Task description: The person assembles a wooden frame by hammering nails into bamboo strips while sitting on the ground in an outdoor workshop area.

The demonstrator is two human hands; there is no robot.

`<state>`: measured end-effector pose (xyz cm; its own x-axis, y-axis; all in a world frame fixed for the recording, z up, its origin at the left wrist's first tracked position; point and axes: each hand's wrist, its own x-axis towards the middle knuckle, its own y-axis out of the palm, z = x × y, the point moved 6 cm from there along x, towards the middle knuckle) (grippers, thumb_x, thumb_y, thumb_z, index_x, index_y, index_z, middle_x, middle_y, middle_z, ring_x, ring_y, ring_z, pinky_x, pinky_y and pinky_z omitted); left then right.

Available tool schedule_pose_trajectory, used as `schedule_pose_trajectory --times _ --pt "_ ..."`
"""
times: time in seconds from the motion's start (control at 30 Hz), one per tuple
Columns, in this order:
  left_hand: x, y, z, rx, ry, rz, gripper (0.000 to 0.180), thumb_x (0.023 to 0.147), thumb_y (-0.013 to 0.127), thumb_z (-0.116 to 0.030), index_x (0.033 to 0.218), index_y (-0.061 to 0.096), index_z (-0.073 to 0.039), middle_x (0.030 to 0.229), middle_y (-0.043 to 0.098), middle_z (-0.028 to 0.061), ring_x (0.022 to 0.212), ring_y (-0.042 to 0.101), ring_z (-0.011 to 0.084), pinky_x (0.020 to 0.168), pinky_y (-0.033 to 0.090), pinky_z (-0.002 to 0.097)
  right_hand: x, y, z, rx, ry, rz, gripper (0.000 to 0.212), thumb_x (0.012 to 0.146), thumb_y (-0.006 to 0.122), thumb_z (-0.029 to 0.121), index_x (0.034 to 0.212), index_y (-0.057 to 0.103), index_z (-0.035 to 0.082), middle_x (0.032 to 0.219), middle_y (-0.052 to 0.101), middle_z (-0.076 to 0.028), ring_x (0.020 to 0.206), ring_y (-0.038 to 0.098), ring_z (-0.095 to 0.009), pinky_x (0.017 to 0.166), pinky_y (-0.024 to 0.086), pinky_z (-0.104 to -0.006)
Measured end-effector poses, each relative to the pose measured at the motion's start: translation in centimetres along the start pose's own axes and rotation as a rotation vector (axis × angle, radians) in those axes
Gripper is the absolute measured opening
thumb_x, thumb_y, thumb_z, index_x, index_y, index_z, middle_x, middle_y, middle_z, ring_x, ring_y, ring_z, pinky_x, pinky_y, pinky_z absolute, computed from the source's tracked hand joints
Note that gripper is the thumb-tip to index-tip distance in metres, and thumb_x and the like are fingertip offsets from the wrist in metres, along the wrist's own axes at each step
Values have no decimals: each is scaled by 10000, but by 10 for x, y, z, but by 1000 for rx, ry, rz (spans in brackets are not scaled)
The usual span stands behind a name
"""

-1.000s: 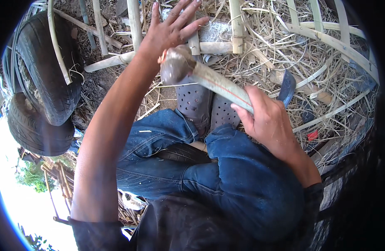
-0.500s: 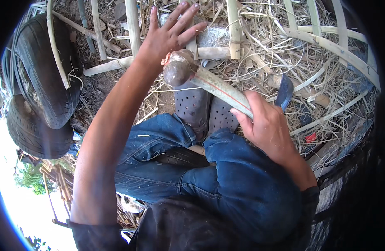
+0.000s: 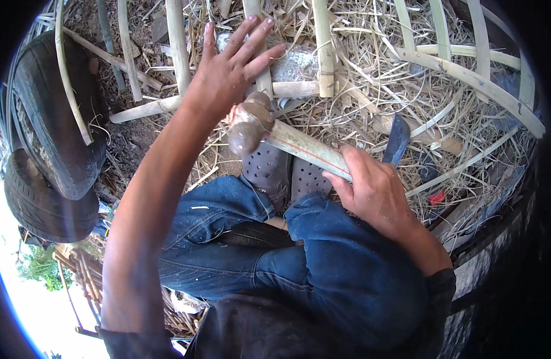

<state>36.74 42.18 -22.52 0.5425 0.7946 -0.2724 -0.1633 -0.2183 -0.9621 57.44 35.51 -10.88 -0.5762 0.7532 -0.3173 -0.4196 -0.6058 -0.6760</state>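
the right hand (image 3: pixel 377 188) is wrapped tight around the pale handle of a hammer (image 3: pixel 287 139). the hammer's heavy round head is up and to the left, just under the left hand. the handle slants down to the right, into the fist.

the left hand (image 3: pixel 227 72) is spread wide open, fingers apart, holding nothing. it presses flat near a cane frame (image 3: pixel 227 99), where a long cane lying sideways crosses one going up. the hammer head looks very near the heel of that hand; i cannot tell if they touch.

the frame is made of pale bent canes. more canes (image 3: pixel 467 72) curve across the top right. under them all, the ground is full of dry straw (image 3: pixel 359 102).

a grey block (image 3: pixel 293 64) sits in the straw just right of the left hand's fingers.

below the hammer are two grey shoes (image 3: pixel 287 173) with little holes, side by side. the person's knees in blue jeans (image 3: pixel 323 269) fill the middle and bottom.

a dark blade (image 3: pixel 398 139) sticks out of the straw just above the right hand. a small red thing (image 3: pixel 437 197) lies in the straw to the right of that hand.

two old tyres (image 3: pixel 48 149) are stacked on the left, well apart from the hands.
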Motion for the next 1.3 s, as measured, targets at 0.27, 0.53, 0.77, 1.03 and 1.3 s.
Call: schedule_pose_trajectory --times 0.27,0.53,0.77,1.03,1.3 --pt "-2 11 0 82 36 -72 905 753 701 -348 1510 207 -393 1621 152 -23 1485 176 197 1116 219 667 6 -3 -6 44 46 42 386 830 740 248 1032 543 -16 753 601 -132 600 637 -280 528 528 -378" --pt "-2 -6 -2 35 46 18 1107 538 834 -530 1491 299 -350 1618 171 -3 1491 156 217 1135 170 677 2 -8 7 0 -128 30 415 821 747 278 1035 561 -25 732 591 -131 595 630 -298 532 525 -381" --pt "-8 -7 2 -54 9 -64 818 735 727 -403 1457 344 -371 1615 170 -54 1492 143 162 1099 271 657 -3 -13 3 -7 -101 44 401 860 694 254 1043 558 -76 796 632 -173 612 647 -332 557 518 -398" --pt "-10 -2 3 -164 -33 -55 620 870 614 -325 1433 365 -394 1619 121 -107 1497 77 135 1098 313 623 6 -4 -24 -89 274 139 389 901 618 233 1096 538 -94 762 624 -205 656 645 -371 594 495 -402" --pt "-7 -1 2 -179 -40 -61 636 867 633 -311 1430 347 -389 1620 93 -123 1495 61 113 1080 340 604 10 3 -6 -111 186 108 331 924 577 175 1139 534 -74 750 630 -197 636 645 -311 581 476 -384"
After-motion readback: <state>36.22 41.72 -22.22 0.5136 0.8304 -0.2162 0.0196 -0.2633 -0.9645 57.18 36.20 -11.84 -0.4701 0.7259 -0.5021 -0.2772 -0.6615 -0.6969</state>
